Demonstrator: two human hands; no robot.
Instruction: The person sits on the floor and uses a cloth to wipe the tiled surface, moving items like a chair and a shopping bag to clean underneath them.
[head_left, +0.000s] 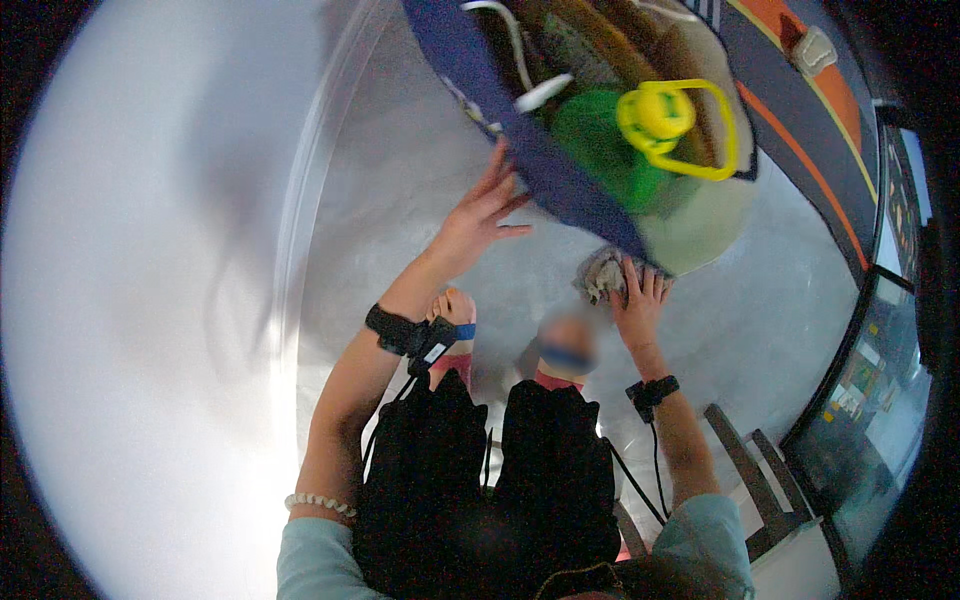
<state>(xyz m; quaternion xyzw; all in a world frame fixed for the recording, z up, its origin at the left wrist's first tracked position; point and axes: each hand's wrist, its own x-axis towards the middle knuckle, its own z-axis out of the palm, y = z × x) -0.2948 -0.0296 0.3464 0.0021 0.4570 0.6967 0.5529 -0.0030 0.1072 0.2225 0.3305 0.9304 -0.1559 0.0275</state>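
A large soft bag (679, 232) with a navy side (559, 176) fills the upper middle, its top gaping. A green bottle (596, 139) with a yellow lid and carry loop (660, 120) sticks out of it. My left hand (484, 206) reaches to the navy side with fingers spread. Its fingertips meet or nearly meet the fabric, and nothing is in its grasp. My right hand (641, 296) lies over a crumpled grey cloth (602, 276) on the floor, fingers curled onto it, just below the bag's lower edge. The bag's underside is hidden.
A pale floor (405, 157) spreads around my sandalled feet (454, 307). A white wall (150, 262) rises on the left. Dark grey and orange panels (795, 150) and a glass-fronted case (855, 390) line the right. Grey chair-like parts (750, 472) stand at lower right.
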